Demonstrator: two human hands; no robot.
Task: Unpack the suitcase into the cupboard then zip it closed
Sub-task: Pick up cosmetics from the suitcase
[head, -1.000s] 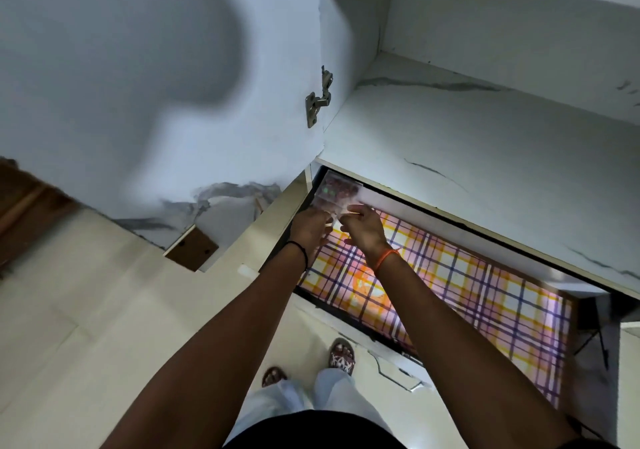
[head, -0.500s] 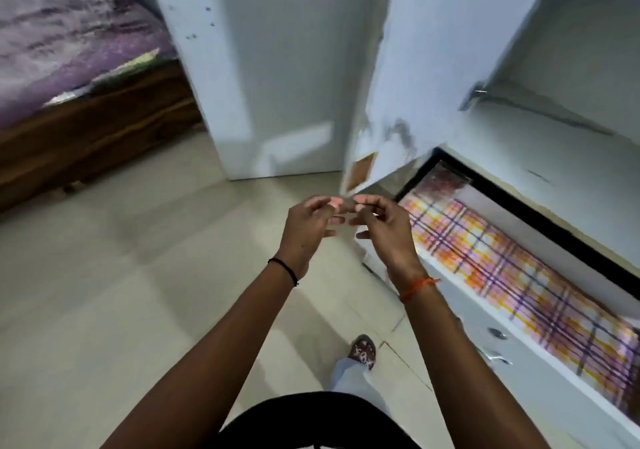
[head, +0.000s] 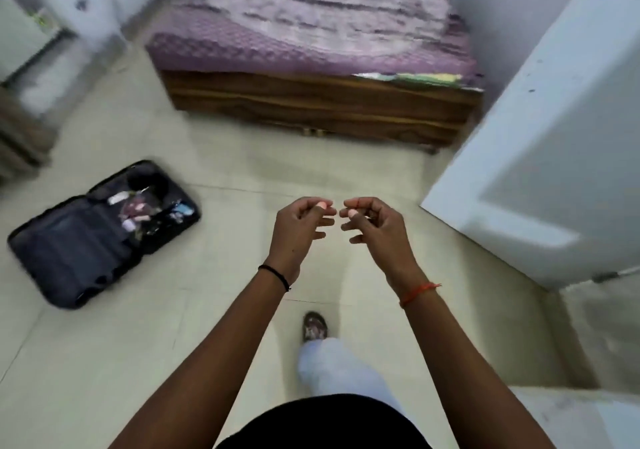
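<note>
Dark suitcase [head: 100,234] open flat on floor, small items inside; both grips empty, loosely curled.

Both bare forearms reach forward, side by side. My left hand [head: 298,227] and right hand [head: 375,228] hover with fingertips nearly meeting, fingers loosely curled, each grip empty. Thin black band on the left wrist, orange thread on the right.
</note>
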